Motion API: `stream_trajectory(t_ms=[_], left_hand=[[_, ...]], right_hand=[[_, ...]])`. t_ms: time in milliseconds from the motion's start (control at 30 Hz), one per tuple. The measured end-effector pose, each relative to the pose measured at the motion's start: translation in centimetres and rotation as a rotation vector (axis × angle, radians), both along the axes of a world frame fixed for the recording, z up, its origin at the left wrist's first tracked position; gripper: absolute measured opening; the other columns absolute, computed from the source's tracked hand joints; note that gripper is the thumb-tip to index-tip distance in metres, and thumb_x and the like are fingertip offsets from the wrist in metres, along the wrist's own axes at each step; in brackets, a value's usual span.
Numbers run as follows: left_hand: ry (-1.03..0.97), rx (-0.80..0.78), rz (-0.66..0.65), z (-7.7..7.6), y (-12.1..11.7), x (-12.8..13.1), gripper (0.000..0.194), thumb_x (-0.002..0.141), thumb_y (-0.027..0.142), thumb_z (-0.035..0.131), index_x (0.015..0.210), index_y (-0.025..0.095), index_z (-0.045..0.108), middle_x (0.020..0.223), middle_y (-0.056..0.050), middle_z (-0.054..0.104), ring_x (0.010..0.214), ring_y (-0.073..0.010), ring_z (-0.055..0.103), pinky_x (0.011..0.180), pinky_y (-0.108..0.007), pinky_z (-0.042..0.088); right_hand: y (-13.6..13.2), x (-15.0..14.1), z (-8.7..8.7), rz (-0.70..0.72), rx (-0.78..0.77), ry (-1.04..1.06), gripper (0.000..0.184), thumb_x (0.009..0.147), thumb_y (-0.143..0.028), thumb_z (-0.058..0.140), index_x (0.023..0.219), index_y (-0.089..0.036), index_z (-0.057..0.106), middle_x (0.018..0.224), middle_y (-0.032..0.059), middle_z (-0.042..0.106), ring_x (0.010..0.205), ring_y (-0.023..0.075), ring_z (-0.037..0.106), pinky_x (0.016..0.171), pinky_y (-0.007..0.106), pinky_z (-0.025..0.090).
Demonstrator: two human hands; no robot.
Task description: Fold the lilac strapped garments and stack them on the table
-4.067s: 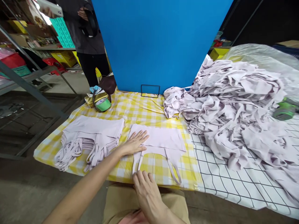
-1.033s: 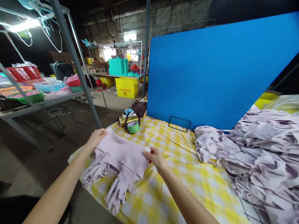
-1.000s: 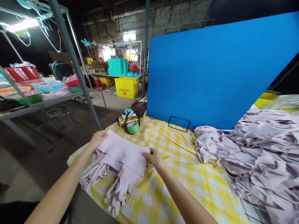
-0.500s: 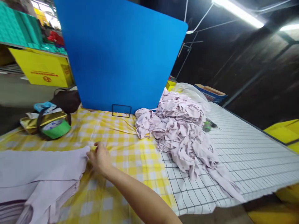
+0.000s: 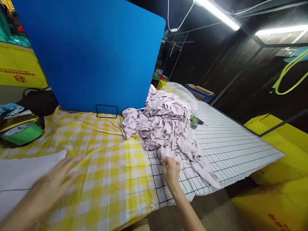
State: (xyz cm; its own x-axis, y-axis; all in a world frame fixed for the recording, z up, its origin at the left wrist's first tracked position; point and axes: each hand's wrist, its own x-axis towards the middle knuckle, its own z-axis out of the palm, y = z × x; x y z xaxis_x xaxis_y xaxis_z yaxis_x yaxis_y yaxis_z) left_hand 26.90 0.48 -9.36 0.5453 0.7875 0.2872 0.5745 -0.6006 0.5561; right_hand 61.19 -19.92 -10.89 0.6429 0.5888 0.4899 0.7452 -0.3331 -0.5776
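Note:
My right hand (image 5: pixel 171 171) is closed on the near end of a lilac cloth piece (image 5: pixel 166 152), at the front of a heap of crumpled lilac cloth (image 5: pixel 166 109). My left hand (image 5: pixel 54 184) is slightly blurred, its fingers stretched out and apart with nothing in them. It hovers at the right end of a flat lilac stack of cut cloth (image 5: pixel 24 171), partly covering it. Whether the left hand touches the stack, I cannot tell.
A big blue board (image 5: pixel 93 57) stands upright behind the yellow checked cloth (image 5: pixel 96 179), by a black wire frame (image 5: pixel 107 116). Green tape (image 5: pixel 24 133) lies at left. A green drill (image 5: pixel 194 121) rests on the white gridded cloth (image 5: pixel 231 144). Yellow boxes (image 5: pixel 276 199) stand at right.
My right hand has left the corner of the flat stack and moved right to the heap, taking hold of a cloth piece. My left hand has come into view. The view has turned right.

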Motion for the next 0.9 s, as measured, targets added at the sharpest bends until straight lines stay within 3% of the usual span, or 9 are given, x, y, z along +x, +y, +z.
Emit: stream_trajectory(t_ms=[133, 267, 400, 467, 600, 667, 733, 833, 900], left_hand=[[-0.056, -0.539, -0.308, -0.6, -5.8, 7.6, 0.056, 0.073, 0.044, 0.054, 0.125, 0.025, 0.048, 0.110, -0.005, 0.063, 0.099, -0.0235, 0.059, 0.084, -0.035, 0.049], [-0.241, -0.752, -0.520, -1.0, -9.7, 11.9, 0.069, 0.065, 0.034, 0.067, 0.129, 0.021, 0.043, 0.123, -0.007, 0.054, 0.105, -0.0227, 0.054, 0.088, -0.033, 0.045], [-0.272, -0.905, -0.468, -0.3, -10.1, 12.9, 0.028, 0.069, 0.032, 0.062, 0.088, 0.011, 0.064, 0.083, -0.004, 0.066, 0.077, -0.0191, 0.058, 0.071, -0.028, 0.046], [-0.330, -1.023, -0.469, 0.4, -9.5, 12.3, 0.025, 0.068, 0.034, 0.063, 0.076, 0.010, 0.064, 0.071, -0.003, 0.064, 0.067, -0.0160, 0.057, 0.064, -0.024, 0.044], [-0.469, -1.226, -0.516, 2.0, -7.9, 10.0, 0.034, 0.066, 0.044, 0.063, 0.076, 0.011, 0.063, 0.061, -0.002, 0.059, 0.052, -0.0104, 0.050, 0.052, -0.020, 0.037], [-0.511, -1.194, -0.468, 2.4, -7.0, 8.9, 0.034, 0.067, 0.044, 0.061, 0.076, 0.012, 0.062, 0.063, -0.002, 0.057, 0.055, -0.0110, 0.050, 0.054, -0.020, 0.036], [-0.439, -1.033, -0.334, 2.2, -6.1, 7.9, 0.026, 0.071, 0.039, 0.055, 0.071, 0.013, 0.059, 0.061, -0.001, 0.055, 0.058, -0.0119, 0.048, 0.055, -0.021, 0.035], [-0.093, -0.635, -0.032, 0.7, -5.0, 6.6, 0.022, 0.074, 0.026, 0.047, 0.055, 0.015, 0.050, 0.051, 0.002, 0.044, 0.054, -0.0111, 0.040, 0.052, -0.022, 0.026], [0.119, -0.451, 0.075, -0.7, -4.6, 6.0, 0.024, 0.075, 0.021, 0.046, 0.051, 0.015, 0.046, 0.049, 0.003, 0.041, 0.051, -0.0106, 0.037, 0.052, -0.023, 0.022]], right_hand=[[0.8, -5.2, 1.0, 0.175, 0.017, 0.148, 0.036, 0.085, -0.039, 0.045, 0.054, -0.021, 0.037, 0.050, -0.0033, 0.037, 0.052, 0.0125, 0.036, 0.053, 0.026, 0.031], [2.3, -8.9, 2.7, 0.483, 0.104, 0.602, 0.039, 0.084, -0.043, 0.046, 0.054, -0.019, 0.040, 0.052, -0.0050, 0.032, 0.051, 0.0093, 0.032, 0.049, 0.022, 0.027], [3.0, -9.4, 4.7, 0.573, 0.205, 0.927, 0.035, 0.079, -0.045, 0.055, 0.059, -0.016, 0.050, 0.055, -0.0046, 0.037, 0.055, 0.0088, 0.034, 0.051, 0.021, 0.029], [3.2, -9.0, 5.6, 0.531, 0.255, 1.050, 0.032, 0.075, -0.044, 0.060, 0.063, -0.016, 0.054, 0.056, -0.0044, 0.042, 0.054, 0.0086, 0.036, 0.050, 0.020, 0.030], [4.2, -8.0, 6.5, 0.438, 0.322, 1.272, 0.029, 0.066, -0.044, 0.068, 0.073, -0.018, 0.058, 0.065, -0.0034, 0.055, 0.058, 0.0106, 0.047, 0.054, 0.021, 0.039], [5.1, -7.5, 5.7, 0.419, 0.271, 1.293, 0.031, 0.064, -0.044, 0.068, 0.081, -0.020, 0.058, 0.070, -0.0028, 0.057, 0.061, 0.0123, 0.051, 0.057, 0.023, 0.042], [5.9, -7.1, 4.2, 0.377, 0.168, 1.170, 0.036, 0.065, -0.042, 0.065, 0.091, -0.020, 0.055, 0.069, -0.0032, 0.055, 0.058, 0.0131, 0.050, 0.054, 0.024, 0.042], [6.0, -7.8, 1.4, 0.322, 0.014, 0.761, 0.034, 0.072, -0.037, 0.057, 0.100, -0.018, 0.050, 0.068, -0.0030, 0.049, 0.057, 0.0144, 0.048, 0.053, 0.027, 0.041], [5.3, -9.4, -0.2, 0.336, -0.068, 0.481, 0.028, 0.079, -0.034, 0.049, 0.101, -0.018, 0.049, 0.071, -0.0008, 0.050, 0.061, 0.0154, 0.049, 0.058, 0.028, 0.042]])
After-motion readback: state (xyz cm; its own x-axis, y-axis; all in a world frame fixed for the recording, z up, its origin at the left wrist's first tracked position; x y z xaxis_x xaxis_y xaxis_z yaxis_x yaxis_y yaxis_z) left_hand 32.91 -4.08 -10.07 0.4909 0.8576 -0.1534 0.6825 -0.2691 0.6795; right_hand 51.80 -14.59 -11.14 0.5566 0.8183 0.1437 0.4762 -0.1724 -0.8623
